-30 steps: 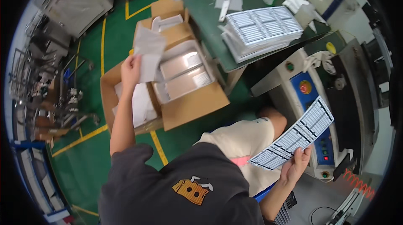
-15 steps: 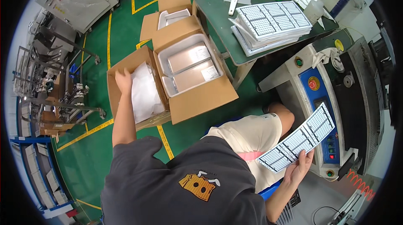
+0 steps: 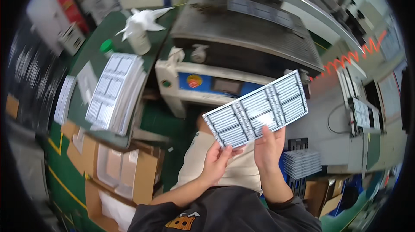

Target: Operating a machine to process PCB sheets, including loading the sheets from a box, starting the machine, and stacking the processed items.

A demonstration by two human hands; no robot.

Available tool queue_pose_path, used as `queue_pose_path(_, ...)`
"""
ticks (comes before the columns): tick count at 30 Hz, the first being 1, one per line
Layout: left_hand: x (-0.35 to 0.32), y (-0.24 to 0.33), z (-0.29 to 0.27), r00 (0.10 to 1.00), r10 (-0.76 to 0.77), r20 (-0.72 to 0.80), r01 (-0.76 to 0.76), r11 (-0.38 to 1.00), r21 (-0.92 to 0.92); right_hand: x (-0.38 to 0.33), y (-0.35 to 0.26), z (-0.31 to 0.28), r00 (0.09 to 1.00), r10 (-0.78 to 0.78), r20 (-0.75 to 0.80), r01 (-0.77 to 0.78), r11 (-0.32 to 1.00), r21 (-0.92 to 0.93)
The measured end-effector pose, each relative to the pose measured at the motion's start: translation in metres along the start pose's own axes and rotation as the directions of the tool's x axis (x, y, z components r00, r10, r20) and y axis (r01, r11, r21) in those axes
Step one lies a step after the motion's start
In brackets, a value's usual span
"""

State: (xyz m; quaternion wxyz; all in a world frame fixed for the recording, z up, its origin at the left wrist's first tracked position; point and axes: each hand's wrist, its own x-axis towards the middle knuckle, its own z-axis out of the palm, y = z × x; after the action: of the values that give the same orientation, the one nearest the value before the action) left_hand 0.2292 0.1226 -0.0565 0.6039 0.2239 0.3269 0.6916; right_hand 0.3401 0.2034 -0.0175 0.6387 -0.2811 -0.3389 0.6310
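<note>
Both hands grip one white panel (image 3: 257, 110) above the lap: left hand (image 3: 216, 159) pinches its lower left corner, right hand (image 3: 269, 145) closes on its lower edge.

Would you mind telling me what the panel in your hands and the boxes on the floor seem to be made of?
The panel looks like rigid circuit board with a glossy white face, which glints and stays flat, probably laminate. The boxes look like matte brown corrugated cardboard with folded flaps.
</note>
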Motion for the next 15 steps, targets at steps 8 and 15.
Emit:
queue_pose_path(8,0.024,0.043,-0.065,0.995,-0.09,-0.036,0.087,0.993,-0.08,0.09,-0.114,-0.035,0.441,0.571,0.692,0.552,0.436,-0.711)
queue_pose_path(15,0.0,0.061,-0.103,0.984,-0.01,-0.176,0.011,1.0,0.008,0.258,-0.125,0.055,0.656,-0.088,0.749,0.748,-0.054,-0.661)
